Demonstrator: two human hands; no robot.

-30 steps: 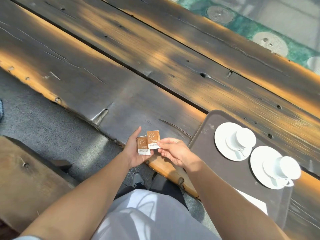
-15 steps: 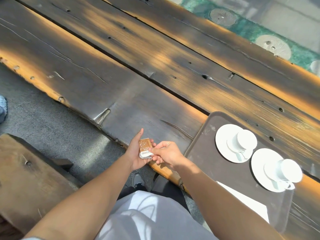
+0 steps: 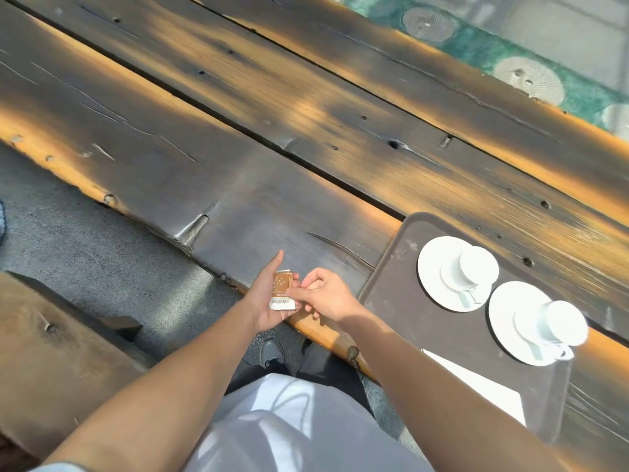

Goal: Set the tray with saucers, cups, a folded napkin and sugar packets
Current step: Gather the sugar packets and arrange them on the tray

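- Right then, sugar packets [image 3: 281, 290]: brown w/ white lower band, stacked together, lay in the palm of the left hand [image 3: 267, 298] just over the near edge of the table [image 3: 238, 137], well left of the tray [image 3: 408, 311].
- Left hand fingers cupped around the packets from below, thumb stuck up and away, so grasping the stack.
- Right hand [image 3: 323, 296] touched the packets' right edge; its fingers [image 3: 299, 294] were curled in and pinching at the stack, thumb on top. How many packets in the stack: couldn't tell.
- Tray: dark brown, rounded corners, sat on the table at the person's right, near edge hanging close to the table's lip.
- On the tray's far part: two white saucers, left saucer [image 3: 432, 267] and right saucer [image 3: 503, 321], side by side, nearly touching.
- Each carried a white cup, upright: left cup [image 3: 476, 267] on the left saucer, right cup [image 3: 561, 323] on the right saucer, handle toward the near side.
- Folded napkin [image 3: 476, 383]: white, flat on the tray's near part, partly hidden by the right forearm.
- Table: dark scorched planks w/ orange edges, sunlit patches.
- Below the table edge: grey floor [image 3: 85, 253], a shoe [image 3: 271, 352], wooden bench [image 3: 51, 352] at left.
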